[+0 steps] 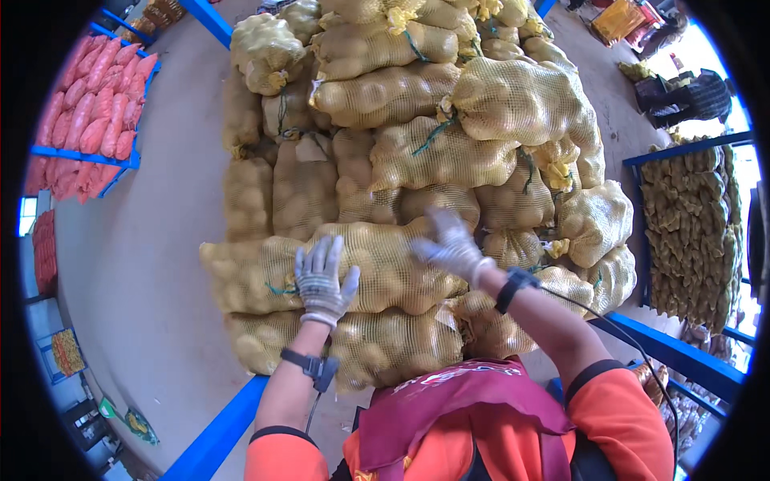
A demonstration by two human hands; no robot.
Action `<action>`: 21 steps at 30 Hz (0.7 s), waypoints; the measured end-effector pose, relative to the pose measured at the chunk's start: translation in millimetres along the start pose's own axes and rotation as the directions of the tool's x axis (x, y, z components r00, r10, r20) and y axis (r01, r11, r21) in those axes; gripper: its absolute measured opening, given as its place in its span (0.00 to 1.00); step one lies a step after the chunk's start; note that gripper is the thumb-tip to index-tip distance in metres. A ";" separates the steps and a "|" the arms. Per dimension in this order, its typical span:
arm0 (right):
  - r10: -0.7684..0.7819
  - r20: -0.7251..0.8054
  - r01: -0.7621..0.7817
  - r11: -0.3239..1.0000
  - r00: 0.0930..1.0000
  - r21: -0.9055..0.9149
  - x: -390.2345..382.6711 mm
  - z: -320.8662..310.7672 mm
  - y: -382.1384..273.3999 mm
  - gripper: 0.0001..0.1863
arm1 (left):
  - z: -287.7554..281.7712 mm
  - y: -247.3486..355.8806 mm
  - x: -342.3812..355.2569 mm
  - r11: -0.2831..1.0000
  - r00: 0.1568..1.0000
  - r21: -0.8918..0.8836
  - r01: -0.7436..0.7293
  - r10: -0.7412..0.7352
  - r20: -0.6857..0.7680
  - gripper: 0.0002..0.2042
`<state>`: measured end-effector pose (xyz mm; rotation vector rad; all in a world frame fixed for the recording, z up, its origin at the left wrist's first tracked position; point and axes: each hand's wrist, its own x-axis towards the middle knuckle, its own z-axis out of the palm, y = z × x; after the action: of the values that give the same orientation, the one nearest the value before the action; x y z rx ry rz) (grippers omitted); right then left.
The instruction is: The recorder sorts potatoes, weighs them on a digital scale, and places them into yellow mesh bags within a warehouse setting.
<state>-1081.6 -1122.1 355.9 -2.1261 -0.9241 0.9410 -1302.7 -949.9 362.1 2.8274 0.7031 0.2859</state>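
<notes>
My left hand (324,279), in a pale knitted glove, lies on a long yellow mesh sack of potatoes (385,264) with its fingers stretched out. My right hand (453,247), gloved the same way and somewhat blurred, is over the right part of that sack with fingers apart. Whether it touches the mesh I cannot tell. The sack lies crosswise on the near side of a tall stack, with another potato sack (401,345) below it. Behind, more sacks lie at various angles, such as a bulky one (513,100) at the upper right, some tied with green string.
Blue metal bars (220,437) flank me at the near left and right. Pink sacks (96,96) fill a blue rack at the far left. Another rack (690,232) with brownish mesh sacks stands to the right. A person (698,96) bends over at the far right. Grey floor surrounds the stack.
</notes>
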 end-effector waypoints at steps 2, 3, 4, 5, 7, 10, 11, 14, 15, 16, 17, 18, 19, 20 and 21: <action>-0.135 -0.088 0.065 0.831 0.987 -0.552 -20.3 43.4 -42.2 0.45 | 1.1 -11.8 -7.5 1.000 0.999 -0.016 -0.005 0.005 -0.040 0.28; -0.195 -0.131 0.096 0.840 0.972 -0.535 -20.2 51.3 -41.7 0.43 | 0.8 -11.7 -8.6 0.999 0.996 -0.032 -0.006 0.003 -0.085 0.27; -0.253 -0.172 0.129 0.842 0.952 -0.524 -17.0 50.6 -37.1 0.42 | 4.5 -9.7 -7.5 0.999 0.996 -0.042 -0.017 0.013 -0.092 0.27; -0.260 -0.115 0.168 0.844 0.959 -0.509 -11.3 44.8 -32.7 0.41 | 8.2 -7.3 -4.7 0.999 0.993 -0.050 -0.018 0.012 -0.115 0.26; -0.269 -0.093 0.193 0.853 0.959 -0.484 -6.6 45.2 -26.1 0.42 | 7.6 -4.8 -2.2 0.999 0.990 -0.028 -0.026 0.022 -0.136 0.26; -0.354 -0.142 0.239 0.828 0.924 -0.506 -6.6 19.7 -14.4 0.35 | 8.6 -4.0 -6.4 0.999 0.994 0.005 -0.033 0.033 -0.102 0.26; -0.309 0.035 0.311 0.943 0.950 -0.117 -1.7 -8.9 -3.2 0.28 | 11.8 -1.9 -3.2 1.000 0.996 0.001 -0.011 0.011 -0.086 0.26; -0.417 -0.283 0.379 0.907 0.864 -0.183 0.7 -128.6 4.8 0.13 | 2.0 -8.9 5.9 0.987 0.990 -0.074 0.144 -0.143 0.021 0.24; -0.192 -0.578 0.497 0.752 0.793 0.433 11.5 -164.9 92.6 0.16 | -0.4 18.1 43.1 0.901 0.976 -0.399 0.172 -0.211 -0.058 0.23; 0.020 -0.741 0.337 0.882 0.671 0.329 5.8 -215.3 50.5 0.26 | -14.3 30.2 68.6 0.838 0.967 -0.505 0.205 -0.252 -0.025 0.24; -0.124 -0.877 -0.092 0.978 0.464 -0.187 3.8 -272.7 85.3 0.36 | -25.6 70.0 114.3 0.749 0.970 -0.634 0.193 -0.244 0.006 0.26; 0.215 -0.753 -0.071 0.973 0.622 0.220 1.3 -321.5 121.0 0.45 | -34.4 120.6 160.9 0.513 0.949 -0.810 0.284 -0.271 0.160 0.30; 0.324 -0.610 0.008 0.879 0.723 0.477 7.7 -318.8 78.5 0.46 | -26.9 116.9 190.9 0.484 0.972 -0.849 0.211 -0.193 0.132 0.33; 0.316 -0.610 0.016 0.880 0.727 0.474 20.9 -322.5 92.6 0.46 | -21.1 135.9 227.2 0.391 0.948 -0.870 0.302 -0.220 0.230 0.36; 0.290 -0.544 0.035 0.860 0.787 0.510 39.9 -329.9 127.2 0.46 | -17.2 168.5 252.6 0.216 0.897 -0.885 0.412 -0.267 0.352 0.39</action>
<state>-755.6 -1246.1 425.9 -1.8527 -0.1666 0.4199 -1014.0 -971.5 455.1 1.4301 0.7445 0.2982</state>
